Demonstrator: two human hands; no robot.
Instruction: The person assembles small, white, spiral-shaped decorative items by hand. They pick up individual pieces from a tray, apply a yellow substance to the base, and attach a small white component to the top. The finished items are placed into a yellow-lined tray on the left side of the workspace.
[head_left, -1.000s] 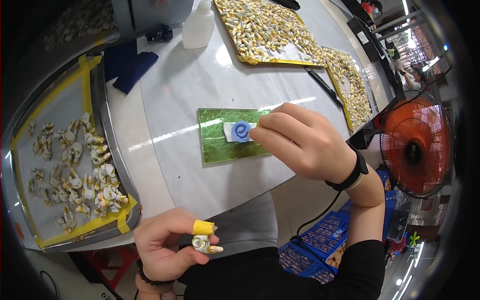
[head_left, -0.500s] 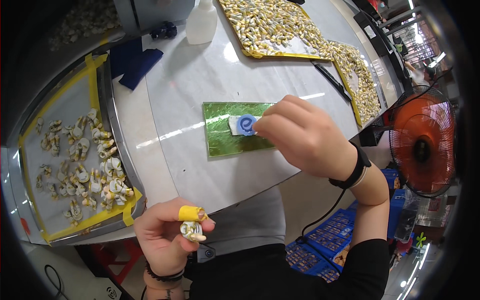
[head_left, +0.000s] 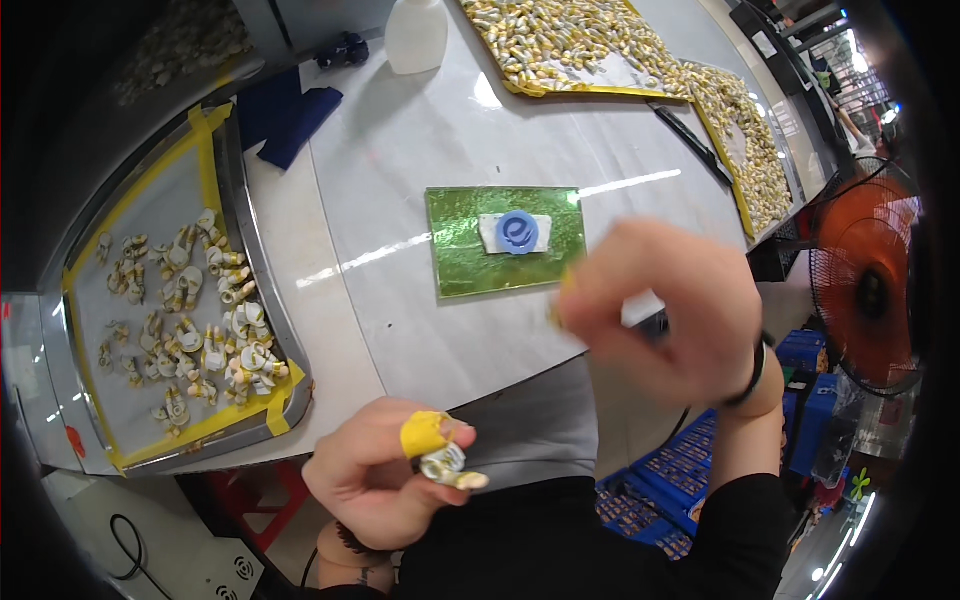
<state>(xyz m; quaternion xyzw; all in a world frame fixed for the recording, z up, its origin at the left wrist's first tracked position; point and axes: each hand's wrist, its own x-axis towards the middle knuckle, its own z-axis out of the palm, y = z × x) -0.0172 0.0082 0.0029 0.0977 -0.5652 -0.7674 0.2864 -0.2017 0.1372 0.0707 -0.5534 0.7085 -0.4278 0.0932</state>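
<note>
My left hand (head_left: 375, 480), its index finger wrapped in yellow tape, pinches a small white, yellow and skin-toned figurine (head_left: 447, 464) near the table's front edge. To the right, my right hand (head_left: 672, 310) is in the air, smeared by motion, with thumb and fingertips together. A yellowish spot shows at those fingertips; whether it is a held piece or tape I cannot tell. Left of that hand, a round blue dish (head_left: 517, 232) with a dark curved mark inside sits on a white pad (head_left: 543, 234). The pad lies on a shiny green plate (head_left: 460, 275).
A taped tray (head_left: 115, 410) with several figurines stands at the left. Behind are a white bottle (head_left: 417, 38), dark blue cloth (head_left: 300, 127) and trays crowded with small yellow-white pieces (head_left: 580, 45). A black strip (head_left: 690, 143) lies beside them. An orange fan (head_left: 870, 285) is at the right.
My right hand has left the blue dish and moved right and toward me. My left hand still pinches the figurine, now turned a little. The whole view has shifted slightly.
</note>
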